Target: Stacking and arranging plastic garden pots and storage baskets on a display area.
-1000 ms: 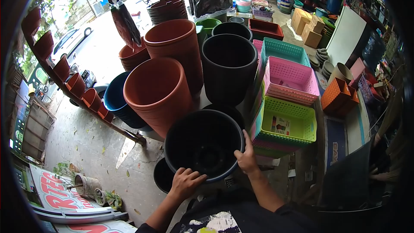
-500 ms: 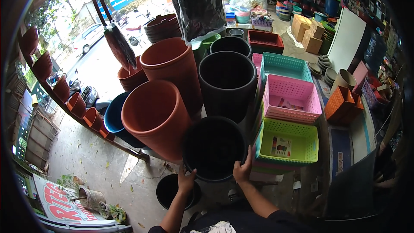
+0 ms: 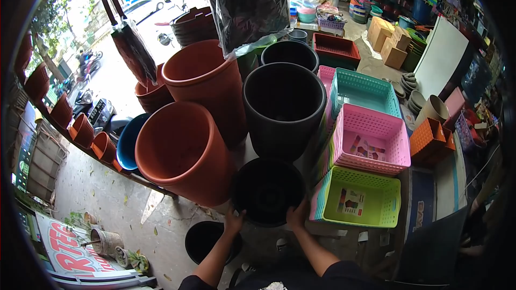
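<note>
A round black plastic pot (image 3: 267,189) stands just in front of me, below a taller black pot (image 3: 284,108). My left hand (image 3: 234,219) grips its near rim on the left side. My right hand (image 3: 297,216) grips the same rim on the right side. A large terracotta-coloured pot (image 3: 183,153) leans against the black pot's left side. Both forearms come up from the lower edge.
Stacks of plastic baskets sit to the right: green (image 3: 360,202), pink (image 3: 371,139), teal (image 3: 363,91). Another black pot (image 3: 207,240) rests lower on the ground at left. More terracotta pots (image 3: 207,80) and a blue tub (image 3: 128,142) stand behind. A hanging black bag (image 3: 250,5) dangles overhead.
The black pot has moved away from me, down among the other pots, and looks smaller. Both hands stayed on its rim and stretched forward with it.
</note>
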The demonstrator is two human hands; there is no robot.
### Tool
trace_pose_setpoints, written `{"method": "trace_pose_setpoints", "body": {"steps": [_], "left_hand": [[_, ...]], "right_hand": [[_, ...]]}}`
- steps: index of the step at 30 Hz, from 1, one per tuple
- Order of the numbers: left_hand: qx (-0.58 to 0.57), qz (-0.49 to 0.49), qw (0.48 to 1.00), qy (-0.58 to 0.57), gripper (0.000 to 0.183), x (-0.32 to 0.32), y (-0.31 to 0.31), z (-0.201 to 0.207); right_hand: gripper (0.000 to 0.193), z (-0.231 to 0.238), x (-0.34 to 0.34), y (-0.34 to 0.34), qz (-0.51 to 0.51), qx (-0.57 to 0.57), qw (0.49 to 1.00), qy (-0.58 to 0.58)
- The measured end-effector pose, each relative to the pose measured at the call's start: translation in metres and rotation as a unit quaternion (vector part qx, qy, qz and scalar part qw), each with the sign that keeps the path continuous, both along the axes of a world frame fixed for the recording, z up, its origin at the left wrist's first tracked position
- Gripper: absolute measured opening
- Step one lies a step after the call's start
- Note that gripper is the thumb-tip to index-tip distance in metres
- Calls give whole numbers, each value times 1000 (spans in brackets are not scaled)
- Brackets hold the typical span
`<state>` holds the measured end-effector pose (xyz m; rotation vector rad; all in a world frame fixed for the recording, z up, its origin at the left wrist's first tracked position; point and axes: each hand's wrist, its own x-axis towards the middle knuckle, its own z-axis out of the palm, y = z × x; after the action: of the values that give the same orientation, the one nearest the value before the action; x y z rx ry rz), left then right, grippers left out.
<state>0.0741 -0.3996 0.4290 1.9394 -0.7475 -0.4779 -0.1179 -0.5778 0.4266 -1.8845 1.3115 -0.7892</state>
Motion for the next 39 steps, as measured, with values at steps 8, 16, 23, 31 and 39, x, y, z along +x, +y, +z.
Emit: {"method": "trace_pose_setpoints", "body": {"steps": [8, 16, 23, 31, 39], "left_hand": [[103, 59, 993, 13, 70, -17, -23, 21], [162, 73, 984, 31, 69, -16, -24, 12], [121, 92, 988, -38, 71, -16, -19, 0], [131, 141, 980, 46, 58, -43, 23, -10], [172, 278, 927, 182, 41, -100, 188, -44]], "right_hand": [[85, -30, 0, -11, 30, -25, 999, 34], [84, -41, 6, -17, 41, 28, 995, 86], [84, -33, 10, -16, 49, 33, 996, 72], [85, -35, -17, -12, 132, 97, 982, 89], [72, -57, -65, 104, 248, 210, 937, 128]]}}
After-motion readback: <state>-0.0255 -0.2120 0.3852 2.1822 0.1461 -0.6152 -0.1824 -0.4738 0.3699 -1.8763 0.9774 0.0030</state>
